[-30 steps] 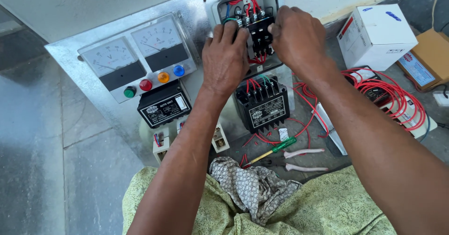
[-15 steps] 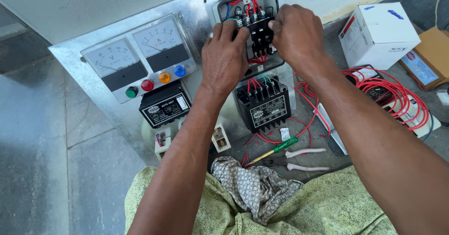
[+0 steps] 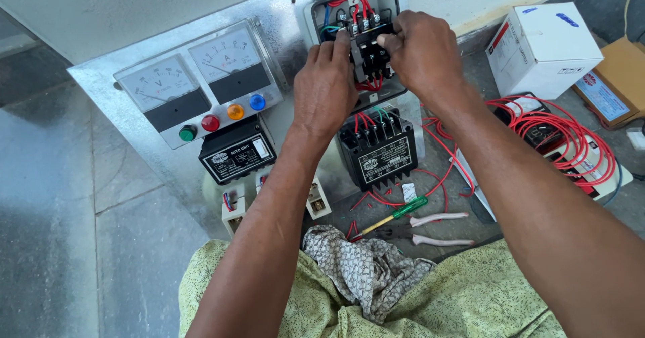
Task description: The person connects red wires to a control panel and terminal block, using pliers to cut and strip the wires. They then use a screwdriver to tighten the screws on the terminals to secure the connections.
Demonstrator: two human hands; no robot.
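Grey floor carries a tilted metal panel. At its twelve o'clock edge, both hands grip the black contactor in its open box: left hand at nine o'clock, right hand at three. Its long axis runs twelve-to-six; both hands equally close.

Grey floor, white box, red wire coil, green-handled screwdriver, pliers

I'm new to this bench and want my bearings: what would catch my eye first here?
Both hands, the left hand and right hand, grip a black wired component in the grey box at the top of the metal panel. To their left sit two white dial meters above coloured lamps; a tangle of red wire lies at right.
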